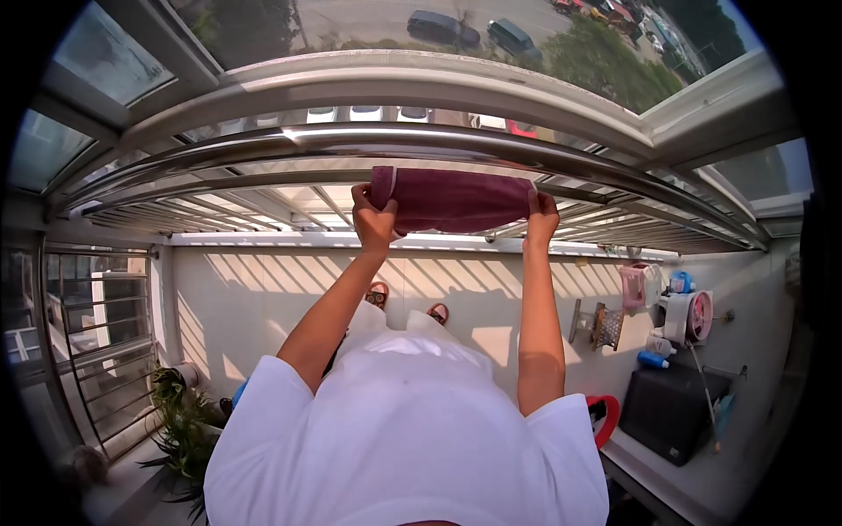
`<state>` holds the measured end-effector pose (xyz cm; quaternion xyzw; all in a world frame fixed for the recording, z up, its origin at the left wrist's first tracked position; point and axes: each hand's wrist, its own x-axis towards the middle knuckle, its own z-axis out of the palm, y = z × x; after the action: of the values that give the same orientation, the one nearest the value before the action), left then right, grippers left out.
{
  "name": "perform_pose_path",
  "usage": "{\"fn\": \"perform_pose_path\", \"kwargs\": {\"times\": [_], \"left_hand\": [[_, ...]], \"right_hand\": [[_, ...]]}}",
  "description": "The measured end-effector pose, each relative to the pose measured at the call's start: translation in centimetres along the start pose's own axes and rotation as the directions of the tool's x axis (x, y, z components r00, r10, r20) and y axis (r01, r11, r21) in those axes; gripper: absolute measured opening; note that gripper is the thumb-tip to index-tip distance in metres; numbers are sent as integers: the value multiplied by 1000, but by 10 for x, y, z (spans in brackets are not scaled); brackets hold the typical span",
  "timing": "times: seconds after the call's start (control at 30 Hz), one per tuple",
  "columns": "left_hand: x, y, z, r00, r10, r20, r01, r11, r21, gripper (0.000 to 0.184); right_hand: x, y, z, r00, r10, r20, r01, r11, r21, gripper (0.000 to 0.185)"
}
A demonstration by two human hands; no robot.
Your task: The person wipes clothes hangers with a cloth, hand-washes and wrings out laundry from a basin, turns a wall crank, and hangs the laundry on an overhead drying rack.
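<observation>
A maroon cloth [458, 200] with a pale edge hangs over the lower metal rail [289, 178] of the balcony railing. My left hand [374, 219] pinches its left end between thumb and fingers. At the right end, my right hand [542, 217] grips the cloth's edge the same way. Both arms reach forward, and the cloth is spread between the two hands. Just beyond it runs the thick, shiny top rail [412, 140]. The cloth hides part of the lower rail behind it.
Window frames [368, 79] enclose the balcony, with parked cars [443, 29] far below. On the right are a black box [674, 412], a pink-rimmed white appliance [687, 317], a wooden stool [607, 326] and a red ring-shaped rim [605, 419]. A green plant [180, 421] stands at left.
</observation>
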<state>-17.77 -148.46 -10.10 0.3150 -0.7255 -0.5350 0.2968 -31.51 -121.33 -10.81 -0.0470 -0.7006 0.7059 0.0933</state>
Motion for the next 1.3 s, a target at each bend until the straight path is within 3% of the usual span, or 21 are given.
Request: {"fn": "perform_pose_path", "kwargs": {"times": [0.03, 0.13, 0.23, 0.33, 0.37, 0.5, 0.6, 0.63, 0.67, 0.73, 0.77, 0.83, 0.93, 1.03, 1.13, 1.23, 1.3], "left_hand": [[5, 9, -8, 999, 37, 23, -37, 999, 4, 40], [25, 21, -15, 977, 72, 200, -53, 994, -97, 18], [42, 27, 0, 970, 133, 205, -102, 983, -155, 13], [34, 39, 23, 959, 16, 282, 101, 913, -395, 14], [27, 53, 29, 963, -25, 268, 115, 938, -328, 14], [24, 39, 58, 925, -279, 259, 367, 835, -410, 15], [11, 26, 73, 936, -234, 262, 314, 893, -323, 16], [11, 21, 76, 957, -175, 230, 232, 940, -251, 16], [14, 14, 78, 970, -111, 218, 150, 973, -173, 16], [21, 8, 77, 978, 27, 205, -25, 1000, -14, 18], [22, 12, 75, 972, 42, 232, -29, 998, -60, 19], [28, 12, 71, 969, 81, 232, -93, 995, 41, 18], [28, 19, 63, 956, 177, 235, -199, 977, 77, 14], [6, 35, 49, 949, 223, 221, -244, 967, 69, 13], [-8, 35, 52, 984, 111, 142, -106, 993, -46, 12], [0, 30, 56, 978, 157, 137, -140, 982, -127, 13], [13, 33, 57, 964, 227, 137, -218, 973, -82, 14]], "right_hand": [[9, -13, -5, 1000, 10, 0, -10, 999, 51, 15], [54, -13, -22, 996, -29, 90, 45, 984, -174, 17], [89, -12, -35, 988, -154, -4, 152, 974, -166, 19], [126, 13, -81, 963, -268, 11, 264, 938, -225, 18], [130, 8, -97, 958, -281, 58, 285, 905, -315, 17], [152, 12, -140, 968, -242, 69, 235, 771, -592, 21], [171, 32, -153, 966, -164, 202, 251, 786, -565, 18], [176, 45, -155, 965, -159, 207, 234, 882, -408, 15], [159, 26, -148, 982, -32, 184, 77, 967, -241, 16], [148, 29, -151, 957, -171, 235, 218, 957, -193, 23], [145, 26, -150, 944, -204, 260, 273, 925, -266, 22], [140, 13, -152, 915, -260, 310, 374, 834, -405, 22], [132, 3, -147, 894, -384, 232, 449, 768, -456, 17], [96, -10, -142, 985, -153, 79, 171, 803, -570, 16], [81, 35, -134, 994, -93, 61, 108, 941, -322, 15], [73, 32, -121, 991, 128, 26, -127, 990, -63, 12], [77, 35, -124, 998, 12, 63, -4, 992, -126, 10]]}}
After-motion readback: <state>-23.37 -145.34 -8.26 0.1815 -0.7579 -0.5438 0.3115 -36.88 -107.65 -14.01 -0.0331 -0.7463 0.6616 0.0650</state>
